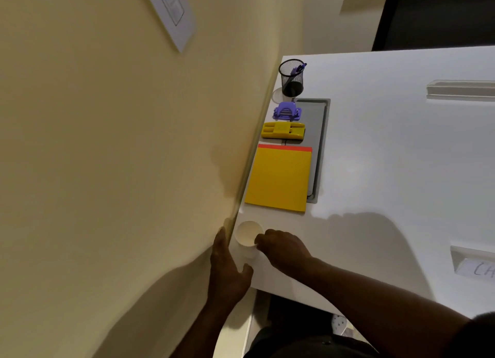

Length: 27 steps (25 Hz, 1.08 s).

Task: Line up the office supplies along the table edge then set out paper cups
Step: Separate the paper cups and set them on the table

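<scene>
Holding a white paper cup (248, 237) at the near left corner of the table (388, 148), I have my right hand (284, 247) curled on its rim, fingertips pinching the near side, while my left hand (227, 272) lies open against the cup's outer wall and the table's left edge. The cup stands upright and I can see nothing inside it.

Farther along the same edge the office supplies sit in a row. Nearest the cup is a yellow notepad (280, 179) with a red strip on its far end, lying flat. Beyond it is a yellow stapler-like block (283, 130), then a purple hole punch (287, 111), and last a black mesh pen cup (292, 77) with a purple pen (298, 68) leaning in it. A grey cable hatch (317, 143) is set into the tabletop just beside the row, partly under the notepad.

The table is white and glossy. A cream wall (120, 156) runs close along its left side, with a white switch plate (168, 12) mounted on it. At the right edge a label slot (474, 264) holds a handwritten card.
</scene>
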Each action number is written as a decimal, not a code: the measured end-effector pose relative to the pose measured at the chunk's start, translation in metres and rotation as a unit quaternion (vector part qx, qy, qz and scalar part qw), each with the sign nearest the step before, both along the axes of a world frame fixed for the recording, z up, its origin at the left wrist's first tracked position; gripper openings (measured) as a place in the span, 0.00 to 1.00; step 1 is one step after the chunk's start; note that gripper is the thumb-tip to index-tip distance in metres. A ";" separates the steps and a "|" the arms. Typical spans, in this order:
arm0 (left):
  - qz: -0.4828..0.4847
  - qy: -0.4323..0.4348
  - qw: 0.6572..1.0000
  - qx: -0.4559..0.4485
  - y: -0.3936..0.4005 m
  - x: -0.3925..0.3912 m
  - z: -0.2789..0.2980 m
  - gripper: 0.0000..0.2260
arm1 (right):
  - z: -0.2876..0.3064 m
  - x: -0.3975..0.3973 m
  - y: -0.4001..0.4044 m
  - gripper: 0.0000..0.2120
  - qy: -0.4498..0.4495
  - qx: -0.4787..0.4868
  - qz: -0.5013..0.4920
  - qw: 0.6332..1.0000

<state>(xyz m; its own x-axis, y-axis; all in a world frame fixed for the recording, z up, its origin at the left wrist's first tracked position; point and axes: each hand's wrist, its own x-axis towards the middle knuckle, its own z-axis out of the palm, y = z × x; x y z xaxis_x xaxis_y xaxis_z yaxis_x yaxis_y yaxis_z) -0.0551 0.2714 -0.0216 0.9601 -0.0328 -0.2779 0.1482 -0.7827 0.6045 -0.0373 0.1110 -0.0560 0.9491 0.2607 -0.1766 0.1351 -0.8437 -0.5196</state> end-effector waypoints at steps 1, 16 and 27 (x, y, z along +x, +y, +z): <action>-0.007 0.007 1.000 -0.008 -0.004 0.001 -0.003 0.46 | 0.006 -0.003 -0.009 0.13 0.028 0.056 -0.045 0.997; -0.289 -0.057 0.956 -0.003 -0.144 0.021 0.001 0.45 | 0.065 -0.067 -0.145 0.11 0.162 0.289 -0.291 0.898; -0.352 -0.061 0.931 -0.075 -0.296 -0.012 0.032 0.42 | 0.116 -0.126 -0.288 0.13 0.008 0.108 -0.312 0.944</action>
